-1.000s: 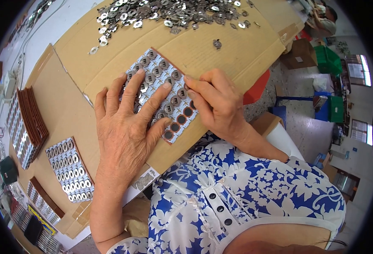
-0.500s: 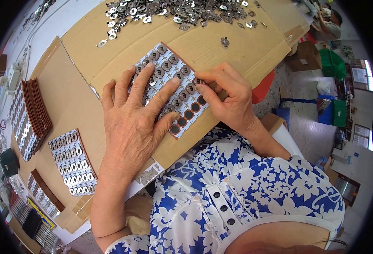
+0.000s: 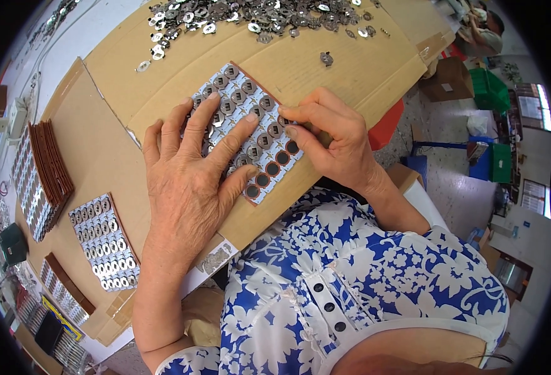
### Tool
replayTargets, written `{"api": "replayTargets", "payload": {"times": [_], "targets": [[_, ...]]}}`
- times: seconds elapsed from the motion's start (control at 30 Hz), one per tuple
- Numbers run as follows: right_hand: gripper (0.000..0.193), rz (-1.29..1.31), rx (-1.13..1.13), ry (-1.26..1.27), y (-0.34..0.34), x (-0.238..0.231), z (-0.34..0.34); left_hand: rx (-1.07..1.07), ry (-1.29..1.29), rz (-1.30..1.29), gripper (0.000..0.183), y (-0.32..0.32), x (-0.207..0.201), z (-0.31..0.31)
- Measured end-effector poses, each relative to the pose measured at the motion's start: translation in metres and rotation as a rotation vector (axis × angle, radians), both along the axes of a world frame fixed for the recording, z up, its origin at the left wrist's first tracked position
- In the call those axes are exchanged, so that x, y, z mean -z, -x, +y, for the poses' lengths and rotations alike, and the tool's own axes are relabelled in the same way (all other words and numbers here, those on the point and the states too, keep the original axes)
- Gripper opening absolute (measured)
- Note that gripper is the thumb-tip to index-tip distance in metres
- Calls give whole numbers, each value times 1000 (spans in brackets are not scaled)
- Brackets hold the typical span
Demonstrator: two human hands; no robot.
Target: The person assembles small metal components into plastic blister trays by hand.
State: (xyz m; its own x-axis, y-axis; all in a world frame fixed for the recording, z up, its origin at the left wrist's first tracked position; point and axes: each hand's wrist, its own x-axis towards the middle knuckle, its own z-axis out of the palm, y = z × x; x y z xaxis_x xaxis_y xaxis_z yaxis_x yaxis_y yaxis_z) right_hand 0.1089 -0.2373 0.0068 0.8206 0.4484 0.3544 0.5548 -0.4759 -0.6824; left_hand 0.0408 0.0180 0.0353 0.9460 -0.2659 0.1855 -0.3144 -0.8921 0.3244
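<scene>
A light-blue circuit board panel [image 3: 277, 179] lies at a slant on the cardboard in front of me. Rows of round metal clips [image 3: 263, 140] cover most of it, while the row along its near edge shows bare black discs [image 3: 273, 169]. My left hand [image 3: 191, 172] rests on the panel with fingers spread, pressing over the clips. At the panel's right edge, the thumb and forefinger of my right hand [image 3: 335, 140] pinch a metal clip [image 3: 285, 120], partly hidden by the fingers, at the end of a row.
Loose metal clips [image 3: 275, 19] form a heap at the far side, and a single clip [image 3: 327, 59] lies apart. On the left are a stack of panels [image 3: 53, 169], another filled panel [image 3: 105, 240] and a smaller one [image 3: 66, 284]. A red stool [image 3: 385, 128] stands beyond the right edge.
The whole scene has shifted slightly left in the picture. Both hands keep nearly the same pose on the panel, the right one still pinching at its right edge.
</scene>
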Motion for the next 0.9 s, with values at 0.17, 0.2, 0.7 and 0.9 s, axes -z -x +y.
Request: {"api": "replayTargets", "payload": {"times": [0.17, 0.2, 0.7, 0.9], "targets": [[27, -55, -74, 49, -5, -2, -7, 8, 10, -8, 60, -2, 2, 0], [28, -5, -97, 21, -7, -1, -9, 14, 2, -16, 61, -3, 2, 0], [23, 74, 167, -75, -83, 12, -47, -35, 0, -114, 64, -5, 14, 6], [24, 109, 235, -296, -72, 14, -36, -36, -3, -114, 64, -5, 16, 7]]}}
